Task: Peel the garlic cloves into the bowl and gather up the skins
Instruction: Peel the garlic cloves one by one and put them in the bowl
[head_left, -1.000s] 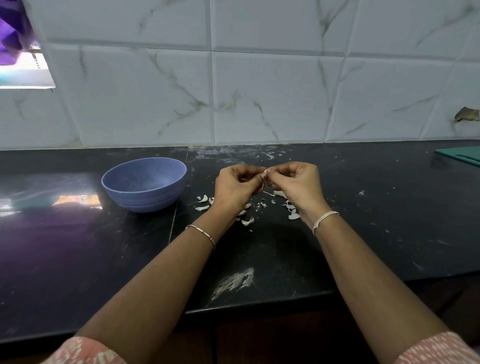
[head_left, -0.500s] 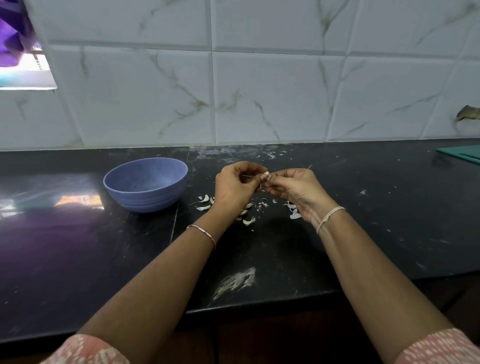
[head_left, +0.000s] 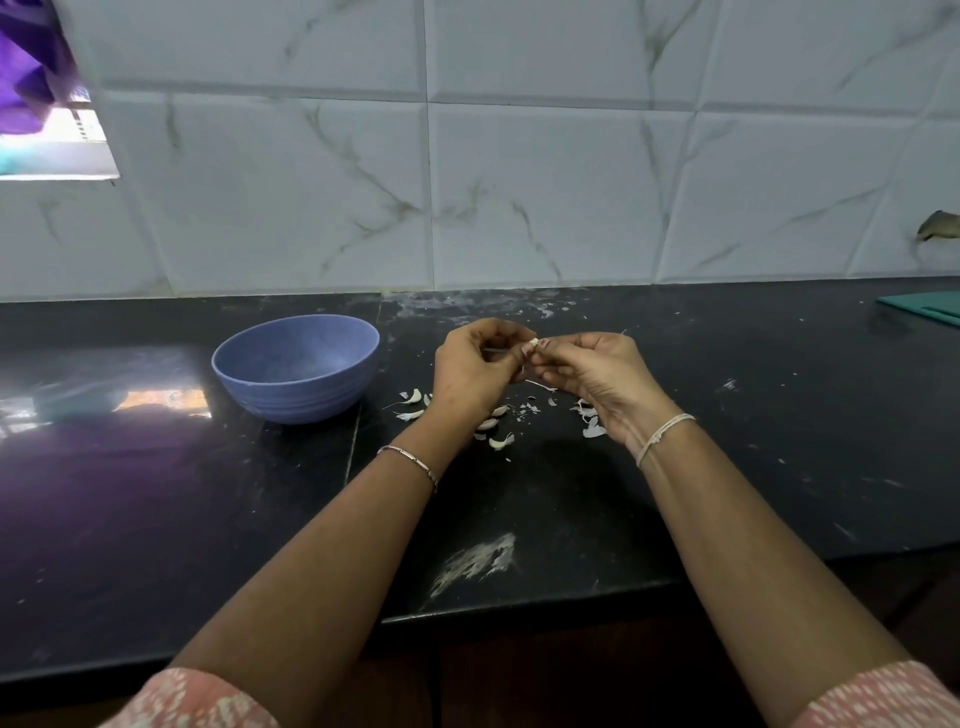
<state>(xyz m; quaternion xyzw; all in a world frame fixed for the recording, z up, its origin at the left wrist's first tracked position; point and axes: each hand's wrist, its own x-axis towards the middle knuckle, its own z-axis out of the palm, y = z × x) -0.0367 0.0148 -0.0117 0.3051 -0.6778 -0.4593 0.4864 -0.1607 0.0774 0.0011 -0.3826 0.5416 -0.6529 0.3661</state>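
Above the black counter my left hand (head_left: 475, 371) and my right hand (head_left: 597, 374) meet at their fingertips, both pinching one small pale garlic clove (head_left: 533, 343). A thin strip of skin (head_left: 540, 384) hangs below the fingers. Loose garlic cloves (head_left: 500, 441) and torn white skins (head_left: 589, 423) lie scattered on the counter under and beside the hands. A blue bowl (head_left: 296, 366) stands to the left of my left hand; I see nothing clearly inside it.
The black counter (head_left: 779, 441) ends at a front edge near my forearms. A white tiled wall rises behind. A teal board (head_left: 930, 306) lies at the far right. A whitish smear (head_left: 475, 561) marks the counter near the front.
My right hand has turned and lowered slightly, with the wrist dropping toward the counter. Both hands stay at the same spot on the clove.
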